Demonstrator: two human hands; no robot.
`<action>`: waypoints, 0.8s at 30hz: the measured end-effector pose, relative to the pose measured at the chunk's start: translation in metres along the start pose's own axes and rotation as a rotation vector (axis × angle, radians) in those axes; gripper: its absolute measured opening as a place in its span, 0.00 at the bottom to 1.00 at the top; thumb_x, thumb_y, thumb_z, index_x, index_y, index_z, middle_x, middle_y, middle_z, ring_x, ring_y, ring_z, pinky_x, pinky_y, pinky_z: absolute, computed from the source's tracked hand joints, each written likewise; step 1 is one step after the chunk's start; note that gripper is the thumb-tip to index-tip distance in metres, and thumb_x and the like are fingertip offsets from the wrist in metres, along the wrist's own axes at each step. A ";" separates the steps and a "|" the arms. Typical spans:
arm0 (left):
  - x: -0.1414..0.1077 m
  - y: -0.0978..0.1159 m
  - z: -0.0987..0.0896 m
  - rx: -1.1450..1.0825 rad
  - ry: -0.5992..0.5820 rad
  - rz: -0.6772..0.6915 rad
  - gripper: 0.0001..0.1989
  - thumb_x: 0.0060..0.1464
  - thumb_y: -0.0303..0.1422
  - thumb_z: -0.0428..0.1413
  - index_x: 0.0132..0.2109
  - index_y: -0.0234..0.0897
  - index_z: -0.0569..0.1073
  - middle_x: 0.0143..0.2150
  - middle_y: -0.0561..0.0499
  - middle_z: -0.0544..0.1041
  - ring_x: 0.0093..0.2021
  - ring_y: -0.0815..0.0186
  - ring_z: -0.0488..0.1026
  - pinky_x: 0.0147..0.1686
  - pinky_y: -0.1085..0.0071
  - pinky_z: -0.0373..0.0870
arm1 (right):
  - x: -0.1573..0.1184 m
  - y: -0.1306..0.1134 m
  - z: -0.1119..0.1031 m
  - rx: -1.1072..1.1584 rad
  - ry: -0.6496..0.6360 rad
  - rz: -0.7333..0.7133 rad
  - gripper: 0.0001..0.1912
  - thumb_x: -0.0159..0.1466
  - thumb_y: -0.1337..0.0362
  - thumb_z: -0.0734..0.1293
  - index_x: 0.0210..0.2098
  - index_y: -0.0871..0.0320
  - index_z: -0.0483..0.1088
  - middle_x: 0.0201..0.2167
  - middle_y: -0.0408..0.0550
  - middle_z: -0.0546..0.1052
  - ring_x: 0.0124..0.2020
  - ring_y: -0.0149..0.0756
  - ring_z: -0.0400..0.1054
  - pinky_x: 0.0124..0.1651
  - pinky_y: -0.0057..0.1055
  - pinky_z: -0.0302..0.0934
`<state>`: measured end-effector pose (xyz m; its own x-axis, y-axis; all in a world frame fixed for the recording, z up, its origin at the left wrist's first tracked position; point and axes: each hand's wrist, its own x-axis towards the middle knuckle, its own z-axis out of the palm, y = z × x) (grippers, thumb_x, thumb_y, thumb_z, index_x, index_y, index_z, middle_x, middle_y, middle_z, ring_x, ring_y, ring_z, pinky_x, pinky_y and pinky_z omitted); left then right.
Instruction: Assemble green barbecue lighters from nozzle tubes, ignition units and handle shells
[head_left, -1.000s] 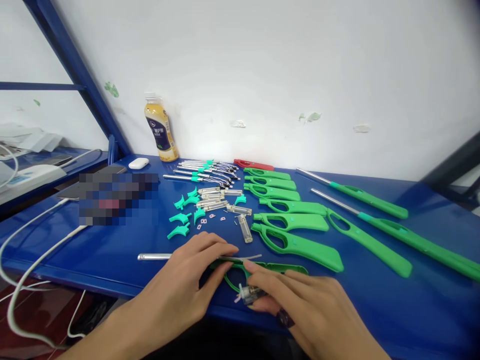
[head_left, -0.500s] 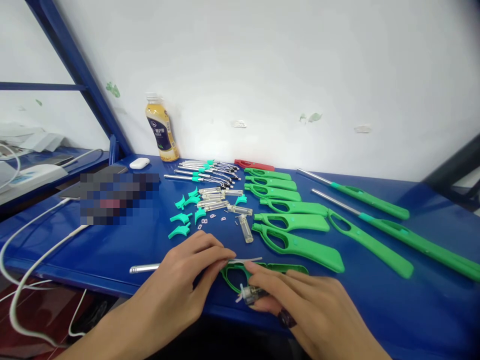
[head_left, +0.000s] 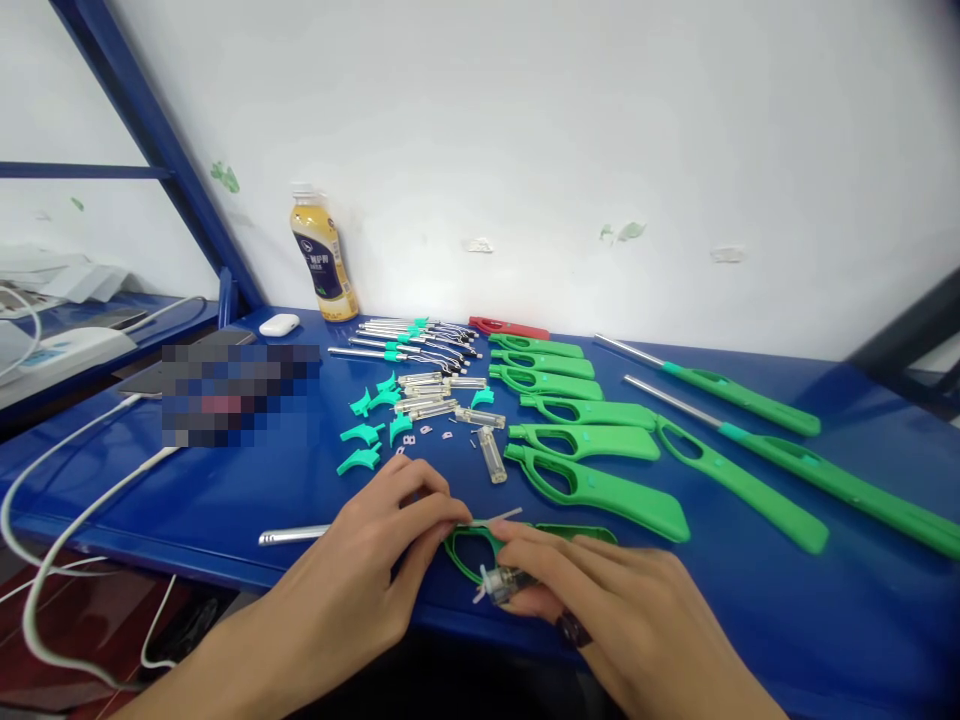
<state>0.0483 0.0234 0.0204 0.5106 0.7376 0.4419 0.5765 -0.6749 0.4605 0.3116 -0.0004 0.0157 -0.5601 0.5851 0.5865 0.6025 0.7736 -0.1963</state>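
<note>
My left hand (head_left: 382, 550) is closed, thumb and fingertips pinching the front neck of a green lighter handle shell (head_left: 456, 558) lying at the table's front. From those fingertips sticks out a thin whitish tube (head_left: 510, 514). A metal lighter rod (head_left: 291, 535) shows left of this hand, its other end hidden beneath it. My right hand (head_left: 615, 590) is closed around a clear fuel tank (head_left: 501, 583) with a pale valve end, just in front of the shell's loop. Its fingers cover the middle of the shell.
Green handle shells (head_left: 600, 495) lie in a column beyond my hands, with a red one (head_left: 510, 328) at the back. Assembled lighters (head_left: 750, 400), clear tanks (head_left: 492, 456), teal triggers (head_left: 360, 458) and wired rods (head_left: 375, 352) surround them. A bottle (head_left: 324, 260) stands by the wall.
The free end of the thin tube has tilted up slightly. My right hand and the fuel tank have barely shifted, and my left hand keeps its pinch.
</note>
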 end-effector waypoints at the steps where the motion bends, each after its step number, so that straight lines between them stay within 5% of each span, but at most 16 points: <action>1: -0.001 -0.001 0.000 0.003 -0.006 -0.001 0.15 0.76 0.22 0.52 0.56 0.47 0.78 0.51 0.53 0.76 0.50 0.70 0.76 0.51 0.77 0.75 | 0.000 0.000 0.000 0.002 0.003 -0.002 0.20 0.82 0.73 0.52 0.57 0.51 0.72 0.59 0.32 0.84 0.47 0.24 0.85 0.46 0.17 0.74; 13: -0.019 0.002 -0.018 0.203 -0.019 -0.115 0.17 0.78 0.36 0.54 0.69 0.54 0.73 0.63 0.53 0.78 0.60 0.66 0.80 0.61 0.72 0.77 | 0.001 0.001 0.001 0.022 0.009 0.020 0.22 0.79 0.77 0.53 0.55 0.50 0.73 0.60 0.32 0.84 0.50 0.21 0.84 0.52 0.13 0.71; 17: -0.029 -0.004 -0.025 0.215 0.012 -0.142 0.14 0.77 0.42 0.57 0.65 0.55 0.76 0.59 0.55 0.81 0.55 0.66 0.83 0.56 0.74 0.79 | 0.001 0.000 0.002 0.027 0.016 0.024 0.21 0.78 0.77 0.54 0.55 0.50 0.72 0.59 0.30 0.84 0.49 0.21 0.84 0.53 0.14 0.72; 24: -0.031 -0.013 -0.018 0.116 0.041 -0.118 0.11 0.78 0.34 0.55 0.56 0.53 0.82 0.53 0.55 0.83 0.48 0.67 0.84 0.49 0.75 0.79 | 0.000 0.000 0.002 0.059 -0.019 0.026 0.26 0.74 0.81 0.53 0.57 0.51 0.72 0.61 0.33 0.83 0.50 0.22 0.84 0.52 0.14 0.73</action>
<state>0.0133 0.0086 0.0144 0.4098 0.8086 0.4222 0.7017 -0.5752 0.4205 0.3105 0.0004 0.0141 -0.5558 0.6090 0.5658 0.5828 0.7708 -0.2572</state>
